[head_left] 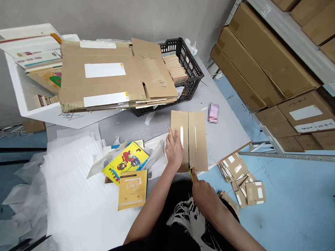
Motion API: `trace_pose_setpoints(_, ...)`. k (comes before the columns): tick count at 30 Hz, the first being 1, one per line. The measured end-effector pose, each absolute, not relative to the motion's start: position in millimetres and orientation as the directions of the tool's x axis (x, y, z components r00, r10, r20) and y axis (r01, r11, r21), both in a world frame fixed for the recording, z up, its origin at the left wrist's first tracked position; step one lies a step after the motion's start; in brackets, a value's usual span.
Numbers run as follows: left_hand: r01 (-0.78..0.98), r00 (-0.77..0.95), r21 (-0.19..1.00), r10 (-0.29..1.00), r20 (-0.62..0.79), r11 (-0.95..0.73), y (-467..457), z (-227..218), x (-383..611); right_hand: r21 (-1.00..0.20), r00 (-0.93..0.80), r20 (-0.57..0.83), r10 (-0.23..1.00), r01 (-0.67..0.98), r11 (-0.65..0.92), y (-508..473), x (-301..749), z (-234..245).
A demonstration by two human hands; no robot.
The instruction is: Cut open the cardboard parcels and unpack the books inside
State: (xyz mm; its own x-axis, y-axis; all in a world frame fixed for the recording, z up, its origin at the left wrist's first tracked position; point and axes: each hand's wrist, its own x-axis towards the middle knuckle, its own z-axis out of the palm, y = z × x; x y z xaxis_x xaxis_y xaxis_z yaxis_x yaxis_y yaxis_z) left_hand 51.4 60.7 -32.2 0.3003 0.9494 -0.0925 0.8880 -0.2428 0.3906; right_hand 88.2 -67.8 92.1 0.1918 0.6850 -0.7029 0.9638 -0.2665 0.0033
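A cardboard sheet (197, 139) lies near the table's front edge, with a dark line running down its middle. My left hand (174, 150) rests on the sheet's left half, fingers stretched out beside a white label. My right hand (202, 188) is closed around a yellow box cutter (191, 173), whose tip is at the near end of the dark line. Left of my left hand lie a yellow picture book (127, 162) and an orange-yellow book (132, 190). My right hand hides most of the cutter.
Flattened cartons (104, 80) lie across a white foam box (19, 90) and a black crate (192, 80) at the back. White foam sheets (75, 195) cover the left. A shelf with boxes (274, 62) stands right; cardboard pieces (255, 191) lie on the floor. A pink blurred item (213, 113) sits on the table.
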Motion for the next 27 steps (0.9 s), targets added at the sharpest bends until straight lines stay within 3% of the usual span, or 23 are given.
trace_pose_setpoints(4,0.892,0.298,0.385,0.949,-0.108,-0.236,61.2,-30.8,52.7,-0.031,0.145,-0.591,0.793,0.979,-0.202,-99.0,84.3,78.4)
trace_pose_setpoints(10,0.883,0.29,0.413,0.951,-0.105,-0.224,58.5,-31.7,53.5,-0.015,0.166,-0.519,0.838,0.979,-0.203,-122.3,78.6,69.2)
trace_pose_setpoints(14,0.867,0.317,0.441,0.94,-0.128,-0.232,64.7,-27.5,49.5,-0.188,0.225,-0.469,0.854,0.92,-0.345,-139.8,105.8,79.3)
trace_pose_setpoints(16,0.854,0.349,0.448,0.93,-0.115,-0.265,81.3,-21.8,49.4,-0.353,0.396,-0.44,0.806,0.749,-0.561,-148.7,130.0,77.2)
trace_pose_setpoints(18,0.836,0.403,0.432,0.913,-0.066,-0.338,107.4,-14.8,53.9,-0.54,0.536,-0.477,0.696,0.446,-0.714,-154.6,152.6,65.3)
trace_pose_setpoints(21,0.797,0.535,0.334,0.845,-0.001,-0.503,150.8,-5.7,69.9,-0.732,0.54,-0.578,0.611,-0.014,-0.681,-154.9,168.1,34.6)
trace_pose_setpoints(23,0.762,0.622,0.248,0.783,-0.024,-0.598,172.0,-2.4,81.9,-0.744,0.503,-0.65,0.569,-0.272,-0.61,-150.4,164.1,15.3)
trace_pose_setpoints(27,0.759,0.65,0.158,0.749,-0.128,-0.632,185.0,-1.3,93.7,-0.61,0.386,-0.781,0.492,-0.643,-0.464,-136.6,146.8,-0.9)
